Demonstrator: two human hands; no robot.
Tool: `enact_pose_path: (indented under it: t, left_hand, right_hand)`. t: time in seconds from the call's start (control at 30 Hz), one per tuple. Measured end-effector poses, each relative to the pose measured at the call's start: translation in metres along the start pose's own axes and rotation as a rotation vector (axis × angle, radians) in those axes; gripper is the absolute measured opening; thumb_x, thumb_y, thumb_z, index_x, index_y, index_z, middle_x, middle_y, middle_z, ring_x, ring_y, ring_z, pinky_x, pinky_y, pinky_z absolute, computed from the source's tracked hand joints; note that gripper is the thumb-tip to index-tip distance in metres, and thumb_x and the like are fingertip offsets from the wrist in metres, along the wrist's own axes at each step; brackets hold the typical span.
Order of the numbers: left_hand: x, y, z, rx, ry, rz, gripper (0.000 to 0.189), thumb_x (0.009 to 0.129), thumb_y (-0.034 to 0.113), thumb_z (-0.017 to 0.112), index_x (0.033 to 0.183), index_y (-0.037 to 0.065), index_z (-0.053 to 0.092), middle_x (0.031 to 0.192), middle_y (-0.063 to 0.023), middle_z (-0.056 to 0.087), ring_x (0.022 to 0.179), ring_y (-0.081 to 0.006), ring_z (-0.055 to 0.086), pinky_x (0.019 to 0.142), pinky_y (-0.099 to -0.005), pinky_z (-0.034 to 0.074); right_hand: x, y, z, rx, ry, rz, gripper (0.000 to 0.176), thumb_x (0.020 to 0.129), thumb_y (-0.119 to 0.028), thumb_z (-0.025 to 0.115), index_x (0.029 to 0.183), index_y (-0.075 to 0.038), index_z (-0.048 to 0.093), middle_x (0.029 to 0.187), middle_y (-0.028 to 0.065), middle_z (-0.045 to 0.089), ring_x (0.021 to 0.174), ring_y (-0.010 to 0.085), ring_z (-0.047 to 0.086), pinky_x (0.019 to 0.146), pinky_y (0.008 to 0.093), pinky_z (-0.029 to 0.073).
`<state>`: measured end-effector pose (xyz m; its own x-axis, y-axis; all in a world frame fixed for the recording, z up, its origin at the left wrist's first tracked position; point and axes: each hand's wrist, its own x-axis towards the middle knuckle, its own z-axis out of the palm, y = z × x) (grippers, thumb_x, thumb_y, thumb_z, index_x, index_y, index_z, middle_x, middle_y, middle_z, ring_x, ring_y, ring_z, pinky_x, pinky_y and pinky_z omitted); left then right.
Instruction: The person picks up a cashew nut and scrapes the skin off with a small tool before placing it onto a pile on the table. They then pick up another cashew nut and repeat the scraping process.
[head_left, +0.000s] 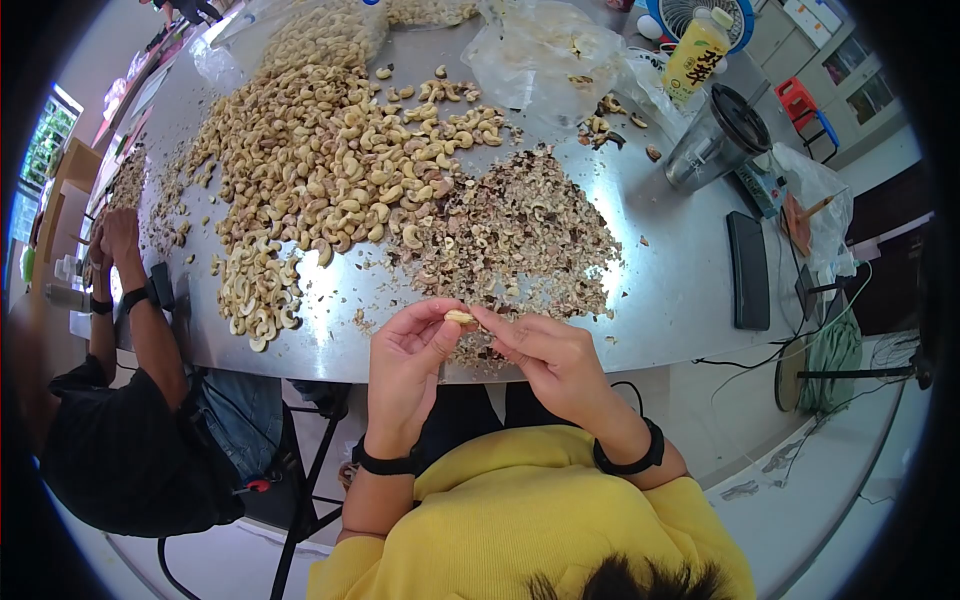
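Near the front edge of the metal table, my left hand [408, 365] pinches a pale cashew [460, 317] between thumb and fingers. My right hand [548, 362] meets it from the right, its fingers pressed together at the nut's right end; whether a small tool or shell bit is between them is too small to tell. Beyond my hands lies a heap of brown shell and skin fragments [520, 225]. A large pile of cashews [320, 150] spreads to the upper left, with a smaller group of paler cashews [258, 295] at its lower end.
A co-worker in a black shirt [130, 440] sits at the left, hands over the table. Clear plastic bags [545, 60] lie at the back. On the right are a dark-lidded tumbler [715, 140], a yellow bottle [697, 55], a black phone [748, 270] and cables.
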<state>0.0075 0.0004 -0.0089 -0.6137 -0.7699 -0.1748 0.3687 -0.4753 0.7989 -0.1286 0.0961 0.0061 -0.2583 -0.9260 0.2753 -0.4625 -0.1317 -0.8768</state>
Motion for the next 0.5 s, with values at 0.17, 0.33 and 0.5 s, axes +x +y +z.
enact_pose_path:
  t: [0.17, 0.33, 0.5]
  left_hand:
    - [0.0003, 0.0005, 0.0000, 0.001, -0.010, -0.003, 0.022, 0.079, -0.002, 0.060, 0.100, -0.005, 0.055, 0.096, -0.0114, 0.060, 0.088, -0.0158, 0.059, 0.081, -0.0250, 0.046]
    - [0.0005, -0.0001, 0.0002, -0.020, -0.021, 0.006, 0.022, 0.079, -0.002, 0.060, 0.101, -0.005, 0.054, 0.096, -0.0112, 0.060, 0.088, -0.0161, 0.058, 0.082, -0.0252, 0.045]
    - [-0.0001, -0.0016, -0.0001, -0.031, -0.012, 0.001, 0.023, 0.079, -0.002, 0.060, 0.101, -0.005, 0.054, 0.096, -0.0108, 0.060, 0.089, -0.0163, 0.058, 0.081, -0.0249, 0.045]
  right_hand:
    - [-0.0001, 0.0023, 0.0005, 0.020, 0.009, -0.014, 0.051, 0.071, 0.009, 0.053, 0.117, -0.013, 0.055, 0.071, 0.0093, 0.053, 0.062, 0.0222, 0.057, 0.056, 0.0301, 0.047]
    - [-0.0007, 0.0012, 0.0010, -0.062, 0.020, -0.029, 0.054, 0.070, 0.009, 0.052, 0.118, -0.015, 0.055, 0.071, 0.0079, 0.054, 0.062, 0.0214, 0.058, 0.056, 0.0304, 0.047]
    - [-0.0029, 0.0033, 0.0033, -0.165, 0.046, -0.063, 0.057, 0.068, 0.008, 0.053, 0.119, -0.017, 0.054, 0.072, 0.0064, 0.055, 0.060, 0.0221, 0.057, 0.053, 0.0306, 0.047]
